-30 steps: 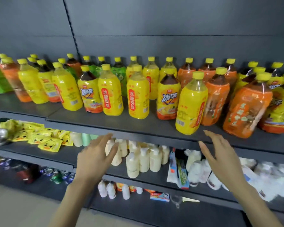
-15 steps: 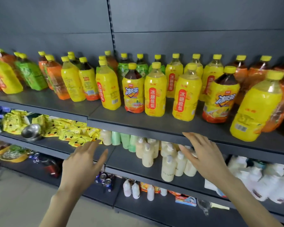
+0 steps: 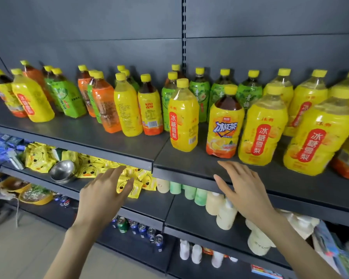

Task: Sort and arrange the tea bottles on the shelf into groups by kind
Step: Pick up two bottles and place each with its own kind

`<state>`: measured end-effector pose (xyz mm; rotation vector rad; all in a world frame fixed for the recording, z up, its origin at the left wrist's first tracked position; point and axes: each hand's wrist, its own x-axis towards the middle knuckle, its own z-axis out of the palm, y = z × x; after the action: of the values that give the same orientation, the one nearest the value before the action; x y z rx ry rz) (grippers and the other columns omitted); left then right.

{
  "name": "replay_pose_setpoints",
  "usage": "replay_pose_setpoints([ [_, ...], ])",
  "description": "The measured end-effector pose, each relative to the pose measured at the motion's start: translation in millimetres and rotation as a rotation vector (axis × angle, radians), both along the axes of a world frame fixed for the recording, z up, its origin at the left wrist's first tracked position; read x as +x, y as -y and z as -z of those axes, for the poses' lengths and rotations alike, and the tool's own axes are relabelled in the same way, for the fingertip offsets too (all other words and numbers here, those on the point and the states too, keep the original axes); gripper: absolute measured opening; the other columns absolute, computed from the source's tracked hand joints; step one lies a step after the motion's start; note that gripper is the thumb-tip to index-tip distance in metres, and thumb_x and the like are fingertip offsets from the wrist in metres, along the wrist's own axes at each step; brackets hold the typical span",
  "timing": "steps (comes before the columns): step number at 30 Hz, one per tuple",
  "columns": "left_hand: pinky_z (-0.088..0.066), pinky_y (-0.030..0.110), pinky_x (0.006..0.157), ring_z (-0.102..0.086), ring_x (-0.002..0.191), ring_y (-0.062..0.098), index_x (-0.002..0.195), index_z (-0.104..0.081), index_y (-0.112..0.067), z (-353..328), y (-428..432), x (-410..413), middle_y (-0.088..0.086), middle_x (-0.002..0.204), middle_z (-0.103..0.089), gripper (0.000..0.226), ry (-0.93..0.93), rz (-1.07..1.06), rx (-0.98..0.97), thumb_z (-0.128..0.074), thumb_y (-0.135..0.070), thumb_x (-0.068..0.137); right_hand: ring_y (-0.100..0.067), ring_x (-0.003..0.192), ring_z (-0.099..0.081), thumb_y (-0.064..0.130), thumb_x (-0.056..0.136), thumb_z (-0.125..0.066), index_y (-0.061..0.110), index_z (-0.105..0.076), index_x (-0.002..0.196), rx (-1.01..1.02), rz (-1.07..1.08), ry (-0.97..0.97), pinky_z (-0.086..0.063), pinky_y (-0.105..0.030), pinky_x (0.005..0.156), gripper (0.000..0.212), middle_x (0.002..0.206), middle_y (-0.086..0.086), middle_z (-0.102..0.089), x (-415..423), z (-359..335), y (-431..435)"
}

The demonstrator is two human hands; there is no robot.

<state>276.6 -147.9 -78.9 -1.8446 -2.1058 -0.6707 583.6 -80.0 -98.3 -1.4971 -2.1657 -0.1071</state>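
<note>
From the head view, looks barely begun: along the top shelf [image 3: 109, 135], a jumble of tea bottles [image 3: 127, 109] from the left end to the right end, most upright, a few leaning. Near the right front edge, shows yellow pear-tea bottles [image 3: 263, 129] in a row, broken by one iced black tea bottle [image 3: 225, 125] between the first and second of them. Behind those, close to the back panel [image 3: 89, 27], holds a short run of green tea bottles [image 3: 249, 95], seemingly the nearest thing to a finished group, with more yellow ones toward the right end. Left of the shelf joint, mixes orange tea bottles [image 3: 107, 109] with green, yellow and dark ones in no readable order. Leaves, by this reading, almost all the sorting to do: taking the dark stray out of the yellow row, gathering orange and green kinds at the left. Grasps nothing with either hand: left hand [image 3: 104, 195] relaxed, fingers spread and released, below the front edge near the joint; right hand [image 3: 244, 190] likewise slack, fingers straight, at the front lip just below the iced black tea bottle and apart from it. Cannot tell whether those fingertips touch the lip. Underneath, on a second shelf [image 3: 149, 204]: duck-print packets [image 3: 38, 158], a steel bowl [image 3: 63, 171], pale plastic bottles [image 3: 227, 215]. Lower again: drink cans [image 3: 141, 228] and small white bottles [image 3: 195, 253]. Behind everything, dark grey panelling with a slotted upright [image 3: 183, 37]; at bottom left, pale floor [image 3: 18, 254].
</note>
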Motion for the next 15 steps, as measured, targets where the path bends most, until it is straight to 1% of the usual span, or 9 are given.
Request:
replay_pose_setpoints([
  [2, -0.045, 0.032, 0.052, -0.067, 0.076, 0.032, 0.108, -0.066, -0.02, 2, -3, -24, 0.001, 0.095, -0.07, 0.037, 0.005, -0.006, 0.009, -0.054, -0.045, 0.083, -0.023, 0.103, -0.062, 0.05, 0.091, -0.034, 0.017, -0.06, 0.122, 0.007, 0.0, -0.005, -0.05, -0.038, 0.079, 0.053, 0.117, 0.0, -0.065, -24, 1, -3],
  [5, -0.045, 0.033, 0.05, -0.067, 0.072, 0.033, 0.106, -0.067, -0.019, 0, -8, -65, 0.003, 0.094, -0.071, 0.034, -0.005, -0.005, -0.002, -0.058, -0.043, 0.084, -0.023, 0.106, -0.061, 0.051, 0.091, -0.034, 0.017, -0.059, 0.124, 0.025, 0.011, 0.017, -0.05, -0.036, 0.081, 0.054, 0.119, 0.0, -0.064, -63, 1, -10],
  [8, -0.046, 0.035, 0.056, -0.067, 0.08, 0.033, 0.113, -0.065, -0.019, -6, -12, -115, 0.002, 0.106, -0.069, 0.038, 0.011, -0.009, -0.015, -0.055, -0.045, 0.088, -0.024, 0.106, -0.061, 0.052, 0.091, -0.034, 0.016, -0.059, 0.125, 0.04, 0.03, 0.022, -0.05, -0.036, 0.082, 0.056, 0.119, -0.001, -0.064, -108, 3, -14],
  [10, -0.045, 0.036, 0.058, -0.066, 0.084, 0.033, 0.117, -0.063, -0.02, -13, -13, -151, 0.001, 0.11, -0.067, 0.036, 0.03, -0.011, -0.023, -0.059, -0.042, 0.089, -0.024, 0.104, -0.062, 0.053, 0.09, -0.033, 0.015, -0.06, 0.124, 0.045, 0.056, 0.008, -0.05, -0.038, 0.082, 0.057, 0.117, -0.002, -0.065, -140, 5, -13],
  [12, -0.047, 0.037, 0.055, -0.067, 0.079, 0.034, 0.114, -0.064, -0.02, -17, -10, -189, 0.001, 0.104, -0.068, 0.033, 0.01, -0.002, -0.021, -0.064, -0.039, 0.086, -0.026, 0.1, -0.064, 0.053, 0.09, -0.033, 0.015, -0.061, 0.121, 0.054, 0.075, 0.002, -0.051, -0.038, 0.079, 0.056, 0.114, -0.003, -0.066, -173, 6, -11],
  [14, -0.048, 0.035, 0.048, -0.066, 0.067, 0.035, 0.105, -0.067, -0.018, -18, -5, -229, 0.002, 0.091, -0.07, 0.028, -0.049, 0.009, -0.02, -0.068, -0.036, 0.083, -0.026, 0.096, -0.066, 0.051, 0.089, -0.034, 0.014, -0.063, 0.117, 0.064, 0.088, -0.005, -0.052, -0.038, 0.075, 0.055, 0.11, -0.003, -0.068, -209, 5, -9],
  [15, -0.046, 0.032, 0.046, -0.066, 0.064, 0.034, 0.102, -0.067, -0.018, -18, -2, -248, 0.002, 0.086, -0.07, 0.027, -0.074, 0.016, -0.012, -0.067, -0.036, 0.082, -0.026, 0.094, -0.067, 0.051, 0.089, -0.035, 0.014, -0.064, 0.117, 0.071, 0.092, -0.004, -0.053, -0.037, 0.073, 0.055, 0.108, -0.003, -0.068, -226, 4, -8],
])
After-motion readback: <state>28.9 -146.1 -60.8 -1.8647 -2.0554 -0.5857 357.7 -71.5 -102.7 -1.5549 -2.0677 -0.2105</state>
